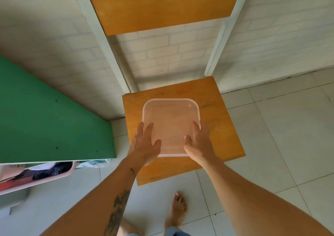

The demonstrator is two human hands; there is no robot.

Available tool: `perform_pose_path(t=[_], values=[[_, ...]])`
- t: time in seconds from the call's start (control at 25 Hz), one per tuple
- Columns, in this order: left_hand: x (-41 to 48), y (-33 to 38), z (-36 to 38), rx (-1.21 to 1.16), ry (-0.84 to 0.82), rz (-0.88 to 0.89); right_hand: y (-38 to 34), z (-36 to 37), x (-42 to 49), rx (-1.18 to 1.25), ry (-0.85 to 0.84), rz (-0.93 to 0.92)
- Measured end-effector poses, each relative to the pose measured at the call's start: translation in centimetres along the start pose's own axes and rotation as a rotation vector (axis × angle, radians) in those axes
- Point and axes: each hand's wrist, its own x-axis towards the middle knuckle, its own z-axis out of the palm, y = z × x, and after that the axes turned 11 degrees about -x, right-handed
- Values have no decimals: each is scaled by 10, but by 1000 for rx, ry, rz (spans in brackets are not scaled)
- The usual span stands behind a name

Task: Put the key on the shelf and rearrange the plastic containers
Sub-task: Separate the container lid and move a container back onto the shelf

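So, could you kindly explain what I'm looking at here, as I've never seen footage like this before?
There is no machine here: a camera worn on a person's head looks down at their own bare arms. The left hand and right hand rest on the near corners of a clear plastic container, thumbs on top. It sits over an orange lower shelf of a white-framed rack; another orange shelf is above. A green board stands to the left, and a bare foot shows on the tiled floor. No key is visible.
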Motion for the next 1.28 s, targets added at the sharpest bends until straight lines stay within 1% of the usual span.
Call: perform_pose_path(t=[0.12,0.28,0.48,0.56,0.64,0.72,0.88,1.0,1.2,1.28], values=[[-6,12,-19,-56,10,-5,-10,-15,-7,3,-66,36],[-46,46,-79,-150,99,44,-49,-68,-35,8,-113,-11],[-141,95,-182,-374,254,115,-131,-163,-94,155,-105,-200],[-175,106,-215,-420,326,171,-165,-191,-112,164,-83,-283],[-208,111,-248,-465,433,234,-204,-217,-130,169,-46,-385],[-233,108,-276,-491,497,271,-241,-236,-144,160,-10,-474],[-266,84,-327,-499,623,302,-305,-250,-164,114,27,-621],[-279,49,-365,-505,693,320,-350,-244,-178,109,61,-679],[-287,-41,-424,-508,727,340,-423,-200,-209,21,147,-774],[-288,-80,-444,-524,813,392,-452,-176,-220,-72,164,-808]])
